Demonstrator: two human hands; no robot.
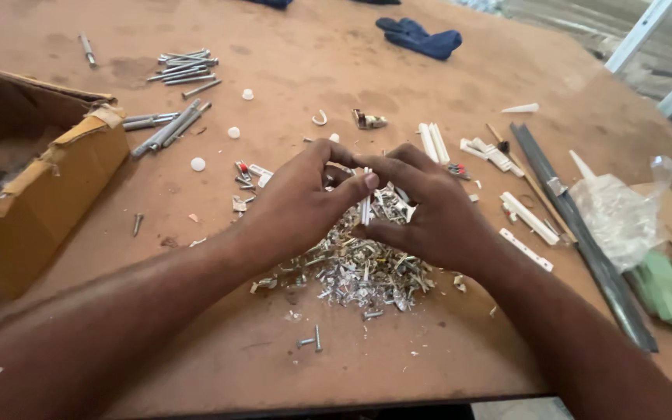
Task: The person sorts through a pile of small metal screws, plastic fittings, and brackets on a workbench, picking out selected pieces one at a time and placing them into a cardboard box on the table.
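Observation:
My left hand (299, 202) and my right hand (429, 210) meet above a heap of small silvery metal scraps and screws (359, 272) in the middle of the brown table (219, 342). Between the fingertips of both hands I pinch a small white and metal piece (366, 207), held upright. The fingers of both hands curl around it, and part of the piece is hidden behind them.
A torn cardboard box (33, 179) stands at the left. Long metal bolts (180, 70) lie at the back left, white plastic strips (526, 218) and a dark metal bar (585, 241) at the right, beside a clear plastic bag (620, 214). A blue cloth (421, 39) lies far back.

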